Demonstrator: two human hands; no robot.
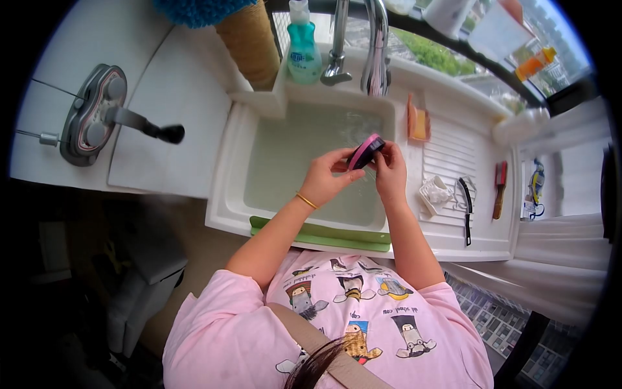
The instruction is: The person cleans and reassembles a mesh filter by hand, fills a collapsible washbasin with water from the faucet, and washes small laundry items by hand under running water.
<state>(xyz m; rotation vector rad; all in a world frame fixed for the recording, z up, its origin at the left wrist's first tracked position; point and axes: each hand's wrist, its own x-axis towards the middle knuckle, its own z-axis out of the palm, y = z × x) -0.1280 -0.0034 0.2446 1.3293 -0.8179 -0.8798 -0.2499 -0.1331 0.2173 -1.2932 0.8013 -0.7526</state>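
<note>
Both hands are over the sink [220,201], holding one small oval blk-and-pink item [366,153] btwn them. It's up above the cloudy water [282,172], approx. the R half of the basin. Can't tell exactly what it is; pink band runs along its upper-L side, rest is dark.

Key relation: its long axis slants, low end toward the L hand [322,178], high end up-R toward the R hand [391,172]. L fingers are clamped on the low end, thumb below & fingertips on the far side; R fingers are closed on the R side nr the high end, w/ some contact hidden. So neither hand is clearly nearer, both touch it. From L fingers it lies up-R; from R fingers, to the L.

Faucet [376,52] is beyond the item, well apart. Green strip [317,235] lies along the near rim, under the forearms. Orange holder [417,122] sits R of the basin, beside the ribbed drainboard [447,152].
</note>
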